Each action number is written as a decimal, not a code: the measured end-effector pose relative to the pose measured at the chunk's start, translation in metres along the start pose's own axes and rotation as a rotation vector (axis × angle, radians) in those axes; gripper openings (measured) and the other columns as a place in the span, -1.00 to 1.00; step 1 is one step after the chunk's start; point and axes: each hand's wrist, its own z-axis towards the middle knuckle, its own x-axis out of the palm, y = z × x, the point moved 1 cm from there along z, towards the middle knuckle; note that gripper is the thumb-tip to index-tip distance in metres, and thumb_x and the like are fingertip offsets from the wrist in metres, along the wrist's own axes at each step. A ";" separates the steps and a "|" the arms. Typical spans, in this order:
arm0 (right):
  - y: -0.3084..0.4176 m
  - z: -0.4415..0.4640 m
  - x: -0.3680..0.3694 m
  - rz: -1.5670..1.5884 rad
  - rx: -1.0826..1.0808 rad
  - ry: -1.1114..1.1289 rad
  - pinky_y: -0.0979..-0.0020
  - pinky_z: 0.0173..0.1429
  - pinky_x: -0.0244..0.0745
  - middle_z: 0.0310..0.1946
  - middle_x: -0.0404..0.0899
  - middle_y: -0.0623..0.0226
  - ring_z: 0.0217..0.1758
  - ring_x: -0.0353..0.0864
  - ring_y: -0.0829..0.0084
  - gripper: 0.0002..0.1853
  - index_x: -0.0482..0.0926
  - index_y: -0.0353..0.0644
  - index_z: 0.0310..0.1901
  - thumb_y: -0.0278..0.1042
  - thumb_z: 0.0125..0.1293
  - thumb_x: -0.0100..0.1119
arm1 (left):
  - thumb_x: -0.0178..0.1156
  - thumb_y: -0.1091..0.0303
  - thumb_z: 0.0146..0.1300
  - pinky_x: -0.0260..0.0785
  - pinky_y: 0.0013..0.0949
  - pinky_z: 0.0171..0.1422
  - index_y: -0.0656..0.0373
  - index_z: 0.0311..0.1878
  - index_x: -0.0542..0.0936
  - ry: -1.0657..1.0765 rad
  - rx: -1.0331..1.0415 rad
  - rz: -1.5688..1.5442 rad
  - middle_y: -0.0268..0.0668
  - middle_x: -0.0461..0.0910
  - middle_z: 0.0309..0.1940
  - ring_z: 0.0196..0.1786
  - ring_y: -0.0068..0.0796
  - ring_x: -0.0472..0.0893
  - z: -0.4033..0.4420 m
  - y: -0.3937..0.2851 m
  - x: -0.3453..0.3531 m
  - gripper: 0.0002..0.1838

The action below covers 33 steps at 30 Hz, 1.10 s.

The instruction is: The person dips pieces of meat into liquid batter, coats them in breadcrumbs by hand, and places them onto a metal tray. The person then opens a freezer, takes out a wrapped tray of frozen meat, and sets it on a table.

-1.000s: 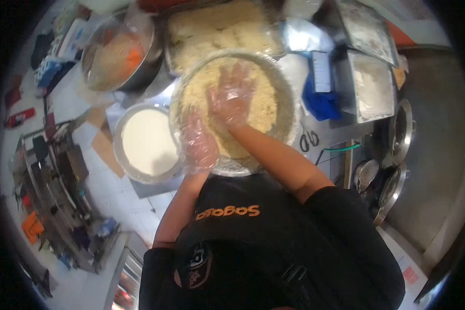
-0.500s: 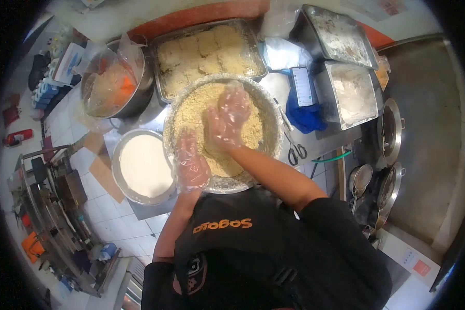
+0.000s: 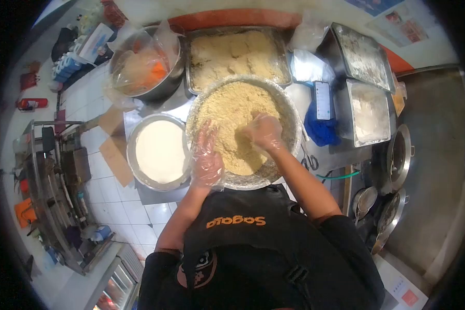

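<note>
A large round metal bowl [image 3: 296, 118] full of pale yellow crumbs [image 3: 227, 108] stands in front of me. My left hand [image 3: 207, 161], in a clear plastic glove, lies with fingers stretched out over the bowl's left side, touching the crumbs near the rim. My right hand [image 3: 266, 132], also gloved, is over the right part of the crumbs with its fingers curled down; whatever they hold is hidden. To the left is a round pan [image 3: 133, 168] of smooth cream-white batter [image 3: 161, 151]. Behind the bowl, a rectangular tray [image 3: 189, 62] carries crumb-covered pieces [image 3: 232, 54].
A deep pot [image 3: 165, 85] with a plastic bag and orange contents stands back left. On the right are a phone [image 3: 323, 101] on a blue cloth [image 3: 320, 132], scissors [image 3: 310, 161], metal containers [image 3: 369, 111] and hanging pans [image 3: 400, 155]. A rack [image 3: 62, 191] is at far left.
My right hand has moved down and right over the crumbs, and its fingers, earlier extended, are now curled. My left hand stays at the bowl's left side. The whole view has shifted.
</note>
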 end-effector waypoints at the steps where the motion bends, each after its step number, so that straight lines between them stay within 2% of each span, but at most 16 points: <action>1: 0.000 0.000 0.001 -0.030 -0.004 -0.020 0.04 0.04 0.57 -0.17 0.71 -0.04 -0.08 0.72 -0.02 -0.45 0.70 -0.23 -0.08 0.07 0.02 0.40 | -0.03 0.72 0.05 0.19 -0.07 0.56 0.16 0.42 0.44 0.001 0.019 0.043 -0.06 0.23 0.53 0.54 0.06 0.27 0.000 -0.002 -0.002 -0.25; 3: 0.012 -0.004 -0.007 -0.090 -0.014 -0.061 0.07 0.04 0.58 -0.21 0.72 -0.04 -0.09 0.72 -0.02 -0.48 0.72 -0.21 -0.14 0.09 0.02 0.41 | -0.03 0.72 0.05 0.17 -0.06 0.57 0.16 0.42 0.43 0.003 0.047 0.117 -0.05 0.24 0.53 0.54 0.07 0.26 -0.001 -0.005 -0.005 -0.25; 6: 0.012 0.005 -0.008 -0.019 -0.023 0.048 0.09 0.03 0.58 -0.24 0.73 -0.01 -0.09 0.73 0.01 -0.46 0.72 -0.16 -0.08 0.09 0.01 0.40 | -0.04 0.73 0.05 0.18 -0.02 0.57 0.15 0.42 0.42 -0.005 0.026 0.134 -0.04 0.25 0.51 0.54 0.09 0.26 -0.005 -0.007 -0.006 -0.25; 8: 0.015 0.006 -0.011 0.023 -0.058 0.078 0.10 0.02 0.58 -0.23 0.74 0.01 -0.10 0.74 0.00 -0.49 0.73 -0.14 -0.08 0.05 0.00 0.42 | -0.05 0.73 0.05 0.19 0.01 0.56 0.14 0.40 0.43 -0.021 -0.047 0.040 -0.03 0.26 0.50 0.54 0.11 0.26 -0.010 -0.003 -0.004 -0.26; 12: 0.025 0.011 -0.016 -0.112 -0.085 0.219 0.11 -0.01 0.60 -0.24 0.75 0.04 -0.12 0.75 0.01 -0.60 0.76 -0.14 -0.13 -0.13 -0.01 0.40 | -0.04 0.72 0.05 0.24 0.02 0.53 0.13 0.38 0.43 -0.041 0.049 0.116 -0.02 0.27 0.49 0.52 0.14 0.28 -0.012 -0.003 -0.006 -0.28; 15: 0.036 0.002 -0.019 -0.229 -0.207 0.112 0.10 -0.03 0.60 -0.29 0.74 0.00 -0.18 0.76 0.01 -0.71 0.77 -0.16 -0.21 -0.27 -0.01 0.35 | -0.04 0.72 0.05 0.26 0.01 0.51 0.12 0.37 0.42 -0.069 0.062 0.079 -0.01 0.28 0.48 0.50 0.15 0.30 -0.016 0.003 -0.004 -0.28; 18: 0.012 0.020 0.000 -0.454 -0.443 0.126 0.07 -0.04 0.60 -0.31 0.73 -0.03 -0.18 0.76 0.01 -0.72 0.77 -0.09 -0.19 -0.30 0.01 0.29 | -0.04 0.73 0.05 0.27 0.01 0.50 0.11 0.38 0.42 -0.056 0.049 0.134 -0.01 0.28 0.48 0.49 0.15 0.31 -0.020 0.002 -0.005 -0.27; 21: 0.030 0.006 -0.026 -0.366 -0.334 0.202 0.03 -0.05 0.59 -0.27 0.72 -0.03 -0.15 0.75 0.00 -0.73 0.77 -0.03 -0.17 -0.31 0.07 0.25 | -0.04 0.73 0.05 0.27 0.01 0.50 0.10 0.38 0.42 -0.067 0.096 0.140 -0.01 0.29 0.48 0.49 0.14 0.32 -0.021 0.003 -0.007 -0.27; 24: 0.034 -0.008 -0.037 -0.332 -0.404 0.071 0.03 -0.04 0.57 -0.30 0.71 0.01 -0.17 0.73 0.01 -0.75 0.77 -0.03 -0.17 -0.26 0.12 0.24 | -0.04 0.74 0.04 0.26 0.01 0.52 0.10 0.39 0.42 -0.104 0.120 0.080 -0.01 0.29 0.48 0.49 0.13 0.33 -0.026 0.001 -0.008 -0.26; 26: 0.044 -0.026 -0.059 -0.312 -0.480 0.000 0.07 -0.01 0.57 -0.28 0.71 -0.01 -0.12 0.71 0.02 -0.67 0.77 -0.07 -0.13 -0.20 0.03 0.38 | -0.04 0.74 0.04 0.24 0.00 0.53 0.10 0.39 0.42 -0.149 0.139 -0.038 -0.01 0.29 0.48 0.49 0.11 0.32 -0.027 0.004 -0.007 -0.25; 27: 0.050 -0.033 -0.070 -0.300 -0.516 -0.036 0.10 0.01 0.56 -0.28 0.71 -0.02 -0.10 0.70 0.03 -0.61 0.77 -0.09 -0.11 -0.16 -0.01 0.45 | -0.04 0.74 0.04 0.24 0.01 0.54 0.10 0.39 0.41 -0.139 0.146 0.022 0.00 0.29 0.48 0.50 0.12 0.32 -0.027 0.003 -0.009 -0.25; 30: 0.053 -0.040 -0.082 -0.360 -0.635 -0.192 0.05 -0.01 0.51 -0.39 0.67 0.07 -0.19 0.68 0.08 -0.69 0.75 -0.06 -0.17 -0.13 0.08 0.33 | -0.06 0.74 0.04 0.22 0.02 0.55 0.12 0.40 0.41 -0.101 0.154 0.163 0.02 0.28 0.48 0.50 0.13 0.31 -0.029 0.002 -0.012 -0.25; 33: 0.050 -0.031 -0.090 -0.270 -0.688 -0.291 0.04 -0.06 0.51 -0.42 0.66 0.06 -0.25 0.68 0.05 -0.70 0.75 -0.08 -0.23 -0.11 0.05 0.36 | -0.06 0.73 0.04 0.19 0.04 0.56 0.16 0.39 0.41 -0.084 0.129 0.178 0.03 0.28 0.48 0.51 0.14 0.30 -0.030 0.004 -0.009 -0.26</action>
